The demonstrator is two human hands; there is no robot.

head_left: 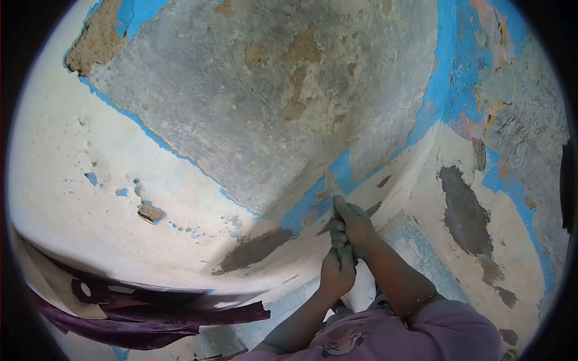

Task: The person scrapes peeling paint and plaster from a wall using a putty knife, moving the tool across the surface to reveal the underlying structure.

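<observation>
Both my hands are closed one above the other around the handle of a scraper [330,183], whose narrow blade rests against the wall. My right hand [354,224] is higher, its thumb pointing up along the tool. Just below it, my left hand [338,272] wraps the lower end of the handle. Most of the tool is hidden by the fingers. Around the blade is a strip of blue paint [343,171] between bare grey plaster [265,120] and off-white paint [174,198].
A wall corner runs down at the right, with another patchy wall [466,210] beside it. Dark purple cloth [144,322] lies at the lower left. Pale tiled floor [415,240] shows below. A crumbling brown hole [99,45] is at the upper left.
</observation>
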